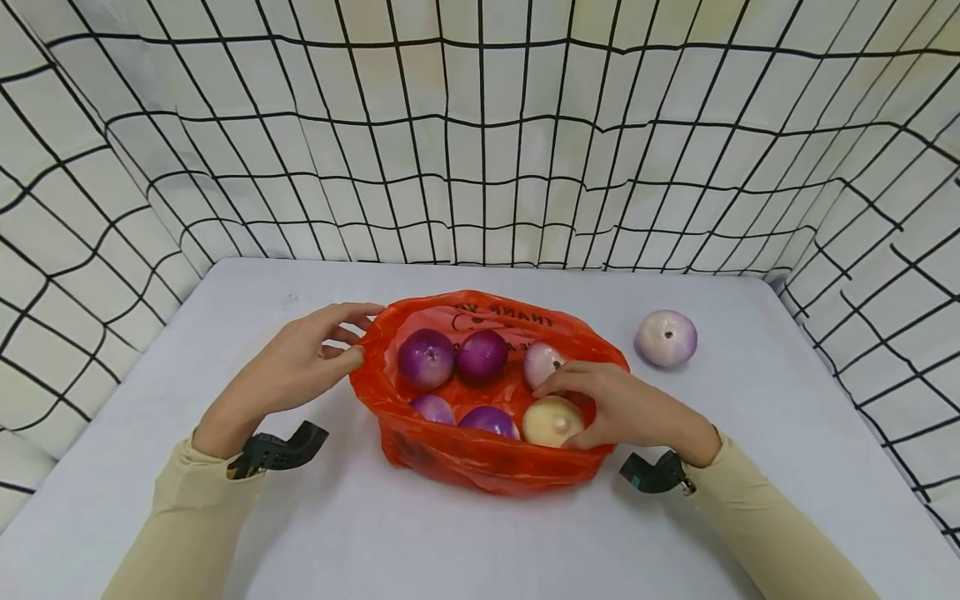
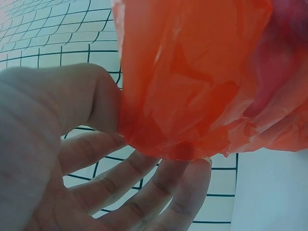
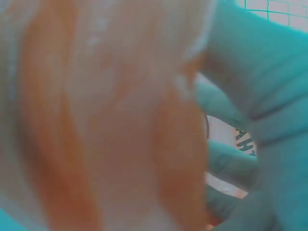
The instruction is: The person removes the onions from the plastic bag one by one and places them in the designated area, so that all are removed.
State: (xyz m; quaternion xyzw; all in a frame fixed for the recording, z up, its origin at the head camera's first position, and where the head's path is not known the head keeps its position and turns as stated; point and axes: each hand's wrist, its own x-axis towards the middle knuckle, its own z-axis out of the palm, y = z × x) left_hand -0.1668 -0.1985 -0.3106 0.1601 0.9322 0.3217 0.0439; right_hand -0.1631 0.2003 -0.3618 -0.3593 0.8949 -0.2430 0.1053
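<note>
A red plastic bag (image 1: 480, 467) with dark printing stands wide-mouthed on the table. Inside lie several onions, among them a purple onion (image 1: 426, 358), a darker onion (image 1: 482, 356) and a pale pinkish onion (image 1: 540, 363). At the bag's left rim, my left hand (image 1: 300, 358) holds the edge between thumb and fingers; in the left wrist view its fingers (image 2: 130, 202) reach behind the red film. My right hand (image 1: 622, 404) is inside the right end, thumb and fingers around a yellowish-white onion (image 1: 551, 422). Blurred bag film fills much of the right wrist view.
A single pale purple onion (image 1: 666, 338) lies on the white table (image 1: 420, 550), right of the bag and beyond my right forearm. White walls with black grid netting (image 1: 480, 150) rise behind the table and along both sides.
</note>
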